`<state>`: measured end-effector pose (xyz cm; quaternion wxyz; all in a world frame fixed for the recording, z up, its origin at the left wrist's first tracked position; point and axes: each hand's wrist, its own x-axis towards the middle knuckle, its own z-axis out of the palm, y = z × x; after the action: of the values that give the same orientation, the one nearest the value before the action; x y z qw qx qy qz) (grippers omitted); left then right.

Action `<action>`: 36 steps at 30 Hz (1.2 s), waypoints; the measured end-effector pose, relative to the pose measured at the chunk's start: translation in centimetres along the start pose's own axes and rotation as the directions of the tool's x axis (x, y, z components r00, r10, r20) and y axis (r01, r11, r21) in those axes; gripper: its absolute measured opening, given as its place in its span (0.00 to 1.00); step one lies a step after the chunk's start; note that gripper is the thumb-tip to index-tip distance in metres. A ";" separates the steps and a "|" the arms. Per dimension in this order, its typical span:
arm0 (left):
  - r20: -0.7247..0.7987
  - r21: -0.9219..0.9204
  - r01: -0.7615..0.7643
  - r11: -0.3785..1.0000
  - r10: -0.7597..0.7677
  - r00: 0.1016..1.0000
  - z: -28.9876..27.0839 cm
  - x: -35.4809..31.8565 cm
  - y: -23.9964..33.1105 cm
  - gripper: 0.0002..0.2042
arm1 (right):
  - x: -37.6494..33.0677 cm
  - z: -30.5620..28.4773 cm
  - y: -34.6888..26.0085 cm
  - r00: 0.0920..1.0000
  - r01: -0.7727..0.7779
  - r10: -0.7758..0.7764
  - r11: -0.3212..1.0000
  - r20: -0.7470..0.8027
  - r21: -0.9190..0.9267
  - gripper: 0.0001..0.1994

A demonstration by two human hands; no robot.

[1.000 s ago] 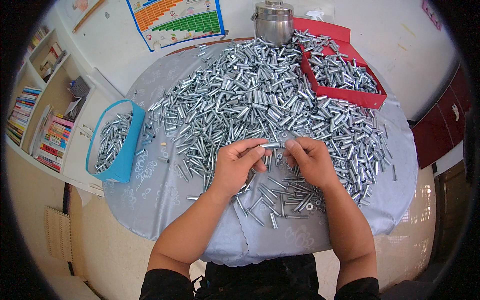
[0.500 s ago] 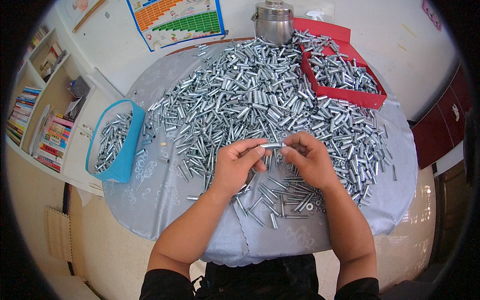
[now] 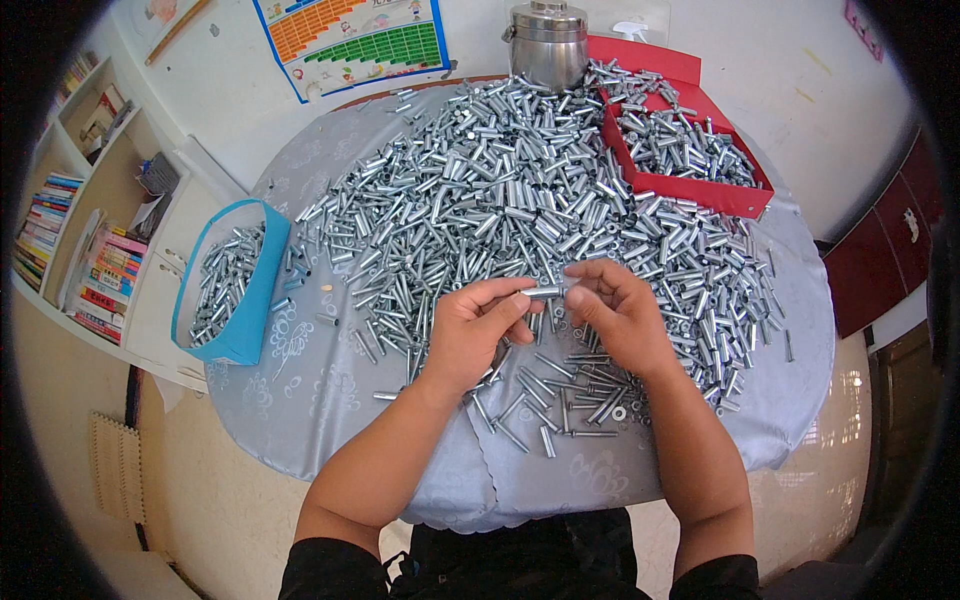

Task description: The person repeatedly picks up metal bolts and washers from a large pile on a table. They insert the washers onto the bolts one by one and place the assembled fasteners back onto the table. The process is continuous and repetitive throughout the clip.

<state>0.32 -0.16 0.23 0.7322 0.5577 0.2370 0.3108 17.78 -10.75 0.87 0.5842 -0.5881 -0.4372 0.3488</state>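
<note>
My left hand pinches a short shiny metal sleeve between thumb and fingers, holding it roughly level above the near part of a heap. Just off the sleeve's right end is my right hand. Its thumb and forefinger are apart, and I see nothing held between them. Beneath and beyond both hands spreads the wide heap of metal sleeves and bolts. Between my forearms lie loose long bolts and a washer. Whether a bolt sits inside the held sleeve is too small to tell.
A blue fabric box of metal parts stands on the left of the round, grey-clothed table. At the back right are an open red box with more parts and a steel pot. Bookshelves stand left.
My right thumb and forefinger have spread and drawn slightly away from the sleeve's right end. The left hand keeps the sleeve in nearly the same place.
</note>
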 end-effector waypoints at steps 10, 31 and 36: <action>0.036 0.095 -0.020 0.995 0.017 0.999 0.1 -0.1 -0.2 0.12 | 0.0 -0.3 -0.4 0.997 0.028 -0.021 0.995 0.075 -0.098 0.08; 0.042 0.241 -0.100 0.965 0.093 0.995 0.6 -0.5 -0.1 0.11 | -0.1 0.1 -0.4 0.998 -0.042 0.041 0.999 0.037 0.023 0.07; 0.011 0.235 -0.134 0.963 0.135 0.991 0.8 -0.6 -0.8 0.15 | 0.2 0.1 -0.3 0.994 -0.105 0.105 0.982 0.007 0.158 0.07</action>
<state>0.61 -1.29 -0.28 0.6378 0.6545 0.2354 0.3310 17.75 -10.51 1.20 0.6101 -0.5625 -0.3760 0.4123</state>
